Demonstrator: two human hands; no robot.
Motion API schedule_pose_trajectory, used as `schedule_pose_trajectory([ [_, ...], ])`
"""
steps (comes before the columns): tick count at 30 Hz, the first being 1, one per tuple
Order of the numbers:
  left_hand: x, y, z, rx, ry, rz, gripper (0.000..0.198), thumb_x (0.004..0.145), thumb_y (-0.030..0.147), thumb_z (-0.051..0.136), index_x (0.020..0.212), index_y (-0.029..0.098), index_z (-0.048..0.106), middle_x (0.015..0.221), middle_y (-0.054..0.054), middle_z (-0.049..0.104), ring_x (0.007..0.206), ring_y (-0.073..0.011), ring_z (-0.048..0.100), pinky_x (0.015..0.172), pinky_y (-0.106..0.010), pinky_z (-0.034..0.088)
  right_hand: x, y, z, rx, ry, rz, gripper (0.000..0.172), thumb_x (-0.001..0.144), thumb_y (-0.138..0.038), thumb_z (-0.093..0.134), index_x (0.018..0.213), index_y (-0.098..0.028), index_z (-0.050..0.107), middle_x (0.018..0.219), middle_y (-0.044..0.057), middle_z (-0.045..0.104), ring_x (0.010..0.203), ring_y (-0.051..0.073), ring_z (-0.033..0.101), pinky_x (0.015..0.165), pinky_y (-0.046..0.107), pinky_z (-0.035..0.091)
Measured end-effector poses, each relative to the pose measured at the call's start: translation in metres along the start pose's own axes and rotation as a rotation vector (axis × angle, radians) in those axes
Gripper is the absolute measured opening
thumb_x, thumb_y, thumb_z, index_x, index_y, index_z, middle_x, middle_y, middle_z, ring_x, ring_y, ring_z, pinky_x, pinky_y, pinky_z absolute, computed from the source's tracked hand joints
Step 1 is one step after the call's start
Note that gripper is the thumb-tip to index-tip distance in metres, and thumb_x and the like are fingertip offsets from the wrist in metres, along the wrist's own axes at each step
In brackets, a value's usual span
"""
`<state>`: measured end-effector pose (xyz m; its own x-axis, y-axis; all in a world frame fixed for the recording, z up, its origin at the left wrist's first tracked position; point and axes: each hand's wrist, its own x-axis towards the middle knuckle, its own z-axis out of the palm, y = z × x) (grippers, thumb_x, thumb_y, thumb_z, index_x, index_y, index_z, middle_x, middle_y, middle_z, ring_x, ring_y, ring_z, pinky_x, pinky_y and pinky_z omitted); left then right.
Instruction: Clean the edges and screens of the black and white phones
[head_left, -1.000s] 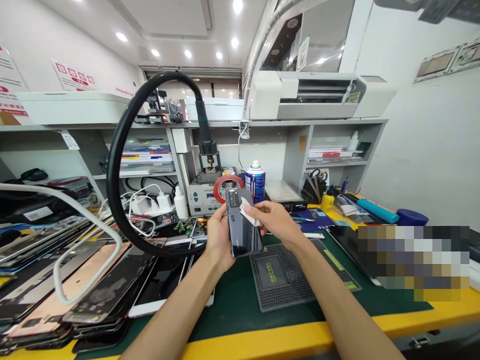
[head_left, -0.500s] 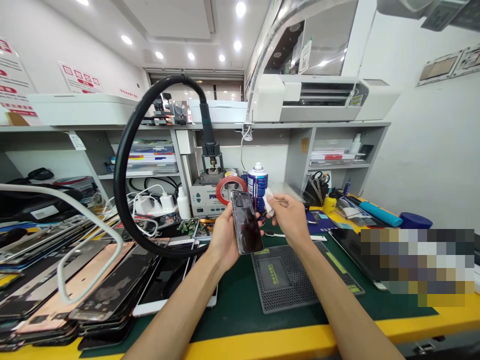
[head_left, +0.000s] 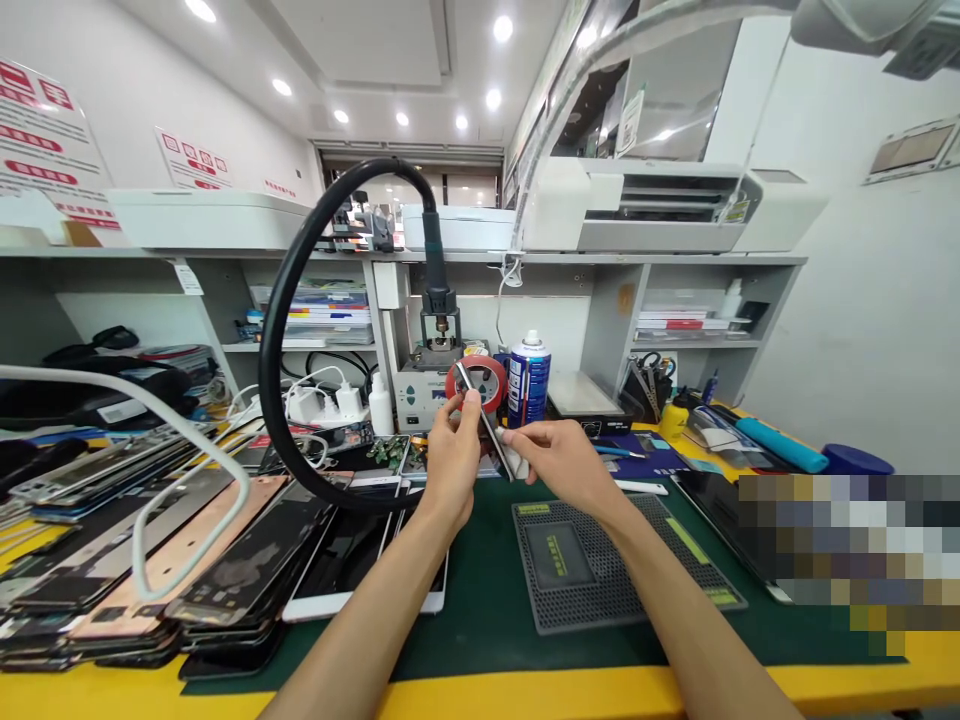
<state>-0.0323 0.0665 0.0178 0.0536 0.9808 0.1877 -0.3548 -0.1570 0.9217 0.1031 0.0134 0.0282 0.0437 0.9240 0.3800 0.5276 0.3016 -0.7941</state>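
A smartphone [head_left: 486,422] is turned edge-on to me, tilted, above the green mat. My left hand [head_left: 452,455] is closed around it, with the thumb along its near edge. Pinched in the fingers of my right hand [head_left: 559,462] is a white wipe [head_left: 514,456], which touches the side of the phone that faces right. The phone's two broad faces are mostly hidden from me. Just behind it are a red tape roll [head_left: 486,382] and a blue spray can [head_left: 529,378].
A grey perforated pad [head_left: 622,560] lies on the green mat [head_left: 480,620]. Stacked phone screens and frames [head_left: 247,570] fill the left side, beside a white tablet [head_left: 337,560]. A thick black hose [head_left: 274,340] arches at left. A yellow bottle [head_left: 676,415] stands at right.
My left hand has turned the phone from showing its dark back to edge-on. My right hand has brought the wipe down and left against it. The view has shifted slightly left.
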Motion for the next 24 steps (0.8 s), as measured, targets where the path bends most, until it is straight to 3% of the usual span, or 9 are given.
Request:
schedule_pose_trajectory([
  [4, 0.000, -0.002, -0.001, 0.011, 0.052, 0.006, 0.069, 0.075, 0.061, 0.073, 0.127, 0.021, 0.053, 0.100, -0.009, 0.065, 0.082, -0.0195, 0.065, 0.066, -0.028, 0.050, -0.004, -0.004, 0.007, -0.127, -0.014, -0.102, 0.049, 0.093, -0.050, 0.048, 0.059, -0.017, 0.060, 0.053, 0.000, 0.054, 0.051, 0.013, 0.047, 0.050, 0.026, 0.030],
  [9, -0.002, -0.001, 0.000, 0.002, 0.084, 0.020, 0.072, 0.074, 0.056, 0.077, 0.129, 0.021, 0.047, 0.110, -0.011, 0.065, 0.093, -0.0220, 0.067, 0.073, -0.028, 0.052, -0.007, -0.003, 0.021, -0.302, 0.015, -0.183, 0.027, 0.083, -0.039, 0.065, 0.066, -0.020, 0.060, 0.061, 0.000, 0.057, 0.054, 0.014, 0.043, 0.051, 0.027, 0.024],
  [13, -0.007, 0.004, 0.002, -0.002, 0.102, 0.020, 0.071, 0.072, 0.052, 0.081, 0.126, 0.020, 0.048, 0.112, -0.011, 0.063, 0.090, -0.0212, 0.067, 0.069, -0.027, 0.052, -0.005, 0.005, 0.032, -0.339, 0.107, -0.137, 0.017, 0.081, -0.022, 0.060, 0.065, -0.019, 0.058, 0.063, 0.002, 0.059, 0.054, 0.014, 0.045, 0.053, 0.027, 0.024],
  [16, -0.010, 0.009, 0.001, 0.008, 0.101, 0.081, 0.068, 0.072, 0.049, 0.081, 0.125, 0.021, 0.051, 0.106, -0.007, 0.065, 0.088, -0.0192, 0.066, 0.070, -0.025, 0.050, -0.002, 0.007, 0.028, -0.169, 0.147, -0.047, 0.018, 0.081, -0.027, 0.061, 0.065, -0.019, 0.062, 0.062, 0.001, 0.060, 0.057, 0.016, 0.050, 0.053, 0.027, 0.029],
  [20, -0.005, 0.017, -0.005, -0.024, 0.080, 0.194, 0.047, 0.078, 0.049, 0.075, 0.114, 0.021, 0.062, 0.088, -0.002, 0.066, 0.085, -0.0174, 0.063, 0.072, -0.024, 0.046, 0.000, -0.001, 0.014, 0.295, 0.055, 0.072, 0.019, 0.076, -0.033, 0.070, 0.082, -0.015, 0.071, 0.077, 0.004, 0.070, 0.072, 0.021, 0.061, 0.062, 0.029, 0.044],
  [24, 0.003, 0.028, -0.012, -0.188, -0.136, 0.087, 0.037, 0.083, 0.052, 0.066, 0.094, 0.017, 0.068, 0.091, -0.005, 0.069, 0.083, -0.0192, 0.064, 0.069, -0.025, 0.048, -0.003, -0.010, 0.009, 0.533, -0.036, 0.121, 0.025, 0.070, -0.032, 0.077, 0.085, -0.012, 0.074, 0.079, 0.005, 0.071, 0.073, 0.019, 0.063, 0.066, 0.031, 0.049],
])
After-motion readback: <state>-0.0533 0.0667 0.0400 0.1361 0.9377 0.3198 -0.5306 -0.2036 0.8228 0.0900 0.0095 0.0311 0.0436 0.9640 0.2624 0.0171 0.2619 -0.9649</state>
